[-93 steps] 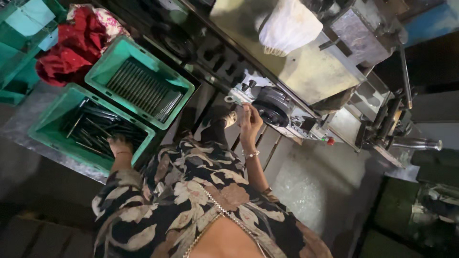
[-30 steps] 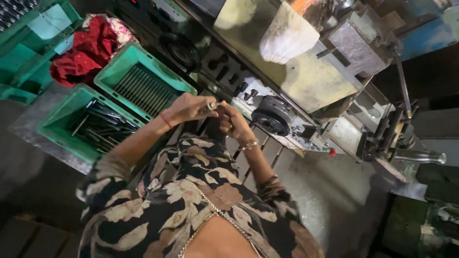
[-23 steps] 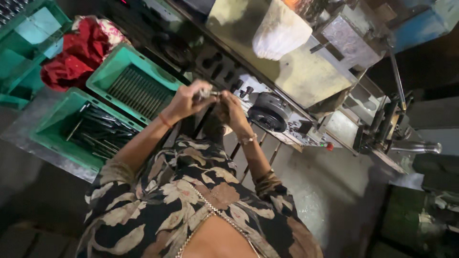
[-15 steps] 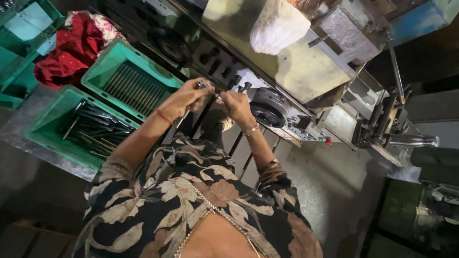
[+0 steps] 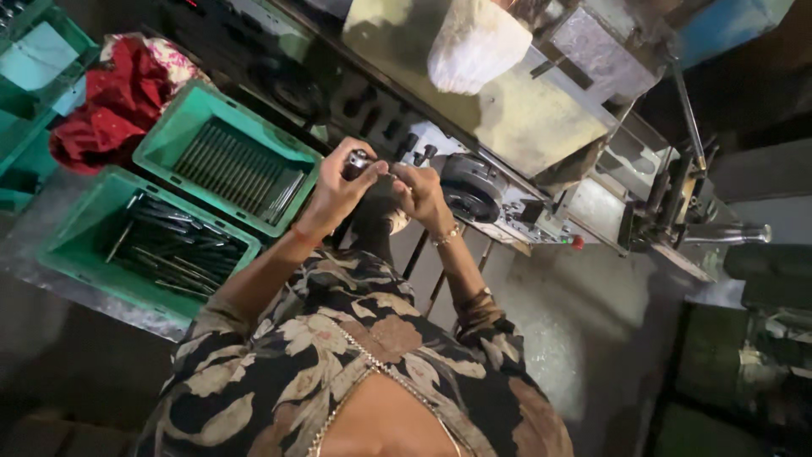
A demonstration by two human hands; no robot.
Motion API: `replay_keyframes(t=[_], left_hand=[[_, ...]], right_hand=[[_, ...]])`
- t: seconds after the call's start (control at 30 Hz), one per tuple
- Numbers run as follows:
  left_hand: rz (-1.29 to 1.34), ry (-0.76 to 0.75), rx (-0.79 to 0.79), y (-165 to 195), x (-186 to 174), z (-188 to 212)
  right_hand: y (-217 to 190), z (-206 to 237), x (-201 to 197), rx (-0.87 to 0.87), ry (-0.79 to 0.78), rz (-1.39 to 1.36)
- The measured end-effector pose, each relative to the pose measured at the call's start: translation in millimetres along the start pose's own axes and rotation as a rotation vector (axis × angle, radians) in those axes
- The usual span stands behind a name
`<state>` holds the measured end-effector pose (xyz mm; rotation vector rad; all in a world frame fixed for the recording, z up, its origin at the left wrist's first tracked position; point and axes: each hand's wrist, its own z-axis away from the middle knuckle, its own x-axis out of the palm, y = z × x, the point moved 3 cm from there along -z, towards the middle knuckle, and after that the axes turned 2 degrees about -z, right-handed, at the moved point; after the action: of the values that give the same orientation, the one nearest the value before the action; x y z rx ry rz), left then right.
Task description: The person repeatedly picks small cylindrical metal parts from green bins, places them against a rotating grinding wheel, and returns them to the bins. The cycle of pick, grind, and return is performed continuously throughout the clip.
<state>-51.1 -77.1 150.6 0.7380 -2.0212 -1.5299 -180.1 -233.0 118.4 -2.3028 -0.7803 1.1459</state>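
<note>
left hand (image 5: 338, 188) grips a short dark metal rod (image 5: 356, 162), held up before the machine (image 5: 507, 127) | right hand (image 5: 419, 188) pinches its tip | both hands sit slightly higher than half a second ago | green crates (image 5: 228, 169) unchanged

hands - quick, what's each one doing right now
Left hand: closed on a small dark metal part.
Right hand: fingertips pinching at that same part.
</note>
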Motion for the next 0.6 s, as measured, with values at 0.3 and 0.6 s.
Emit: replay_keyframes(t=[0.3, 0.6], left_hand=[[0.097, -0.129, 0.076, 30, 21, -8], [0.521, -0.467, -0.36, 24, 30, -42]], right_hand=[[-4, 18, -20, 0.031, 0.143, 0.07], [-79, -35, -58, 0.256, -0.302, -0.424]])
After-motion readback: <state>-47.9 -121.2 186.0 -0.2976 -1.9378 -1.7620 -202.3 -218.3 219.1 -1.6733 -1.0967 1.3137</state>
